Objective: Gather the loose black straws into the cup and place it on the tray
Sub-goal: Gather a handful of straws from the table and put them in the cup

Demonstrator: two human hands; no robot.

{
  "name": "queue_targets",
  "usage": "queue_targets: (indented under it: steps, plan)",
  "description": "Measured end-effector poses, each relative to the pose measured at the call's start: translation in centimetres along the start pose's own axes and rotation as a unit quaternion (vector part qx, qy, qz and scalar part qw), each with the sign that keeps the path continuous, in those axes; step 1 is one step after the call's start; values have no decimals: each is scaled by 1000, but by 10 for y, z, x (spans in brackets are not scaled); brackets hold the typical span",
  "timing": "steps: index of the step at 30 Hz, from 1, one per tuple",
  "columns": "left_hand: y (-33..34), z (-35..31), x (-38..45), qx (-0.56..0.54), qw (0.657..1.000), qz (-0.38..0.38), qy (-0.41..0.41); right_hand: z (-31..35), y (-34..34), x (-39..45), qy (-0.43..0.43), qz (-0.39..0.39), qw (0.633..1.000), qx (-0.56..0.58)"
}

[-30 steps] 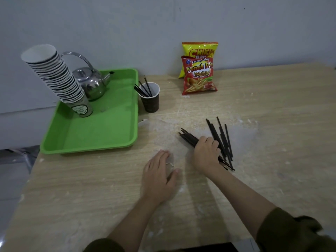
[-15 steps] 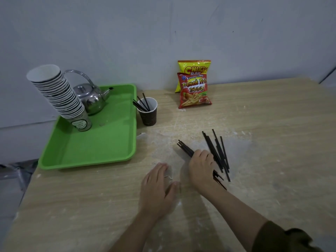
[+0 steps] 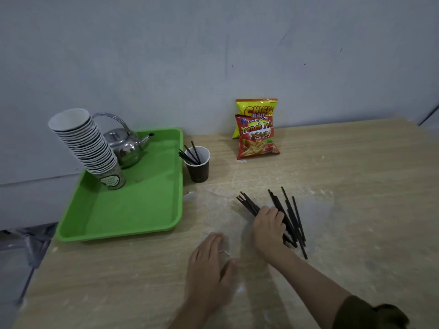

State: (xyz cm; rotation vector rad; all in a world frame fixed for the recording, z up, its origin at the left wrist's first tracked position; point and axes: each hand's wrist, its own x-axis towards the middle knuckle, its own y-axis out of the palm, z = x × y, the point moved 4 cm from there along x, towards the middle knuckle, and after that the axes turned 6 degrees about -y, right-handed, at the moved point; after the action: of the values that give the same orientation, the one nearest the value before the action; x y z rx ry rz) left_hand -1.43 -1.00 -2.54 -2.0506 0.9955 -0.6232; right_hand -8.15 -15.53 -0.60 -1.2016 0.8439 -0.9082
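Observation:
Several loose black straws (image 3: 291,213) lie fanned out on the wooden table. My right hand (image 3: 268,227) rests on them with fingers curled around a bunch whose ends stick out to the upper left. My left hand (image 3: 210,269) lies flat on the table to the left, fingers apart, holding nothing. A dark paper cup (image 3: 197,163) with a few black straws in it stands on the table just right of the green tray (image 3: 123,212).
On the tray stand a leaning stack of paper cups (image 3: 85,143) and a steel kettle (image 3: 124,143). Two snack bags (image 3: 257,134) lean against the wall behind. The table's left edge (image 3: 35,269) drops off near the tray.
The head camera has tilted up, so everything sits lower in view. My right hand has closed a little more over the straws. My left hand stays flat.

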Motion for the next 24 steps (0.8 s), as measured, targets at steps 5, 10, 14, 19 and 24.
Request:
queue_targets:
  steps: [5, 10, 14, 19, 24]
  plan:
    - [3, 5, 2, -30, 999, -13, -2, -11, -16, 25, 31, 81, 986, 140]
    - [-10, -5, 15, -177, 980, -35, -80, -25, -43, 45, 7, 122, 909, 399]
    - [-5, -33, 36, -261, 960, 35, -96, -15, -55, 47, -13, 88, 781, 618]
    - [-5, -61, 68, -231, 966, 89, -75, 5, -55, 39, -66, 63, 718, 690]
    - [-7, -44, 85, -245, 958, 56, -140, 12, -50, 39, -98, 87, 691, 711]
